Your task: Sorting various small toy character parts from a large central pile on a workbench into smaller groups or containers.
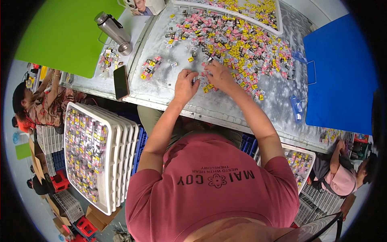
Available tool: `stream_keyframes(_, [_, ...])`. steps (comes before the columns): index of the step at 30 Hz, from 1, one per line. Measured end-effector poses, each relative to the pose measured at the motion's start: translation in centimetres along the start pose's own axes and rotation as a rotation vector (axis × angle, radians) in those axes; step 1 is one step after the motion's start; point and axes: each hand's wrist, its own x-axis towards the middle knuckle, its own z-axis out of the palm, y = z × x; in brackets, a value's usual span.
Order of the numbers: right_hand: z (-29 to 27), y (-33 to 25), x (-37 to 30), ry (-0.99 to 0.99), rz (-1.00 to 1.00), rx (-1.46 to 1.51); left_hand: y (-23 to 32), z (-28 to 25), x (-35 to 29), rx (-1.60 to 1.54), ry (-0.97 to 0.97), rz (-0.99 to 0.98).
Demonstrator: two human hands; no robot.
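My left hand (186, 86) rests low over the grey table, thumb and fingers bent around small light-coloured blocks (200, 78) at its fingertips. From the other side my right hand (221, 76) meets them, its fingers curled down onto the same blocks; fingers partly hide them. Just beyond both hands spreads a loose pile of small square blocks (242, 48) in yellow, pink, black and white. A few of these lie beside my right fingers. Left of my left hand stands a tight cluster of similar blocks (151, 67).
A white tray (225, 12) of yellow pieces lies at the far edge. On the left are a steel flask (113, 30), a phone (121, 82) and stacked white trays (115, 157). A blue panel (338, 76) and clear bottle (296, 108) are right. Other people sit on both sides.
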Motion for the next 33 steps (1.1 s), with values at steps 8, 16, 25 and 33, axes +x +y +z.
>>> stream_keyframes(8, [0.2,0.1,-0.2,0.084,-0.067,-0.057,0.6,0.3,0.5,0.053,-0.012,-0.005])
stream_keyframes(16, [-0.4,0.9,-0.7,0.127,-0.027,-0.058,-2.5,0.9,4.9,0.042,0.129,0.065])
stream_keyframes(25, [0.1,-0.3,-0.6,0.102,0.132,-0.080,-3.6,1.9,10.2,0.146,-0.038,0.100])
stream_keyframes(33, [0.1,0.7,-0.9,0.124,0.104,0.032,-1.7,0.1,8.6,0.086,-0.062,0.227])
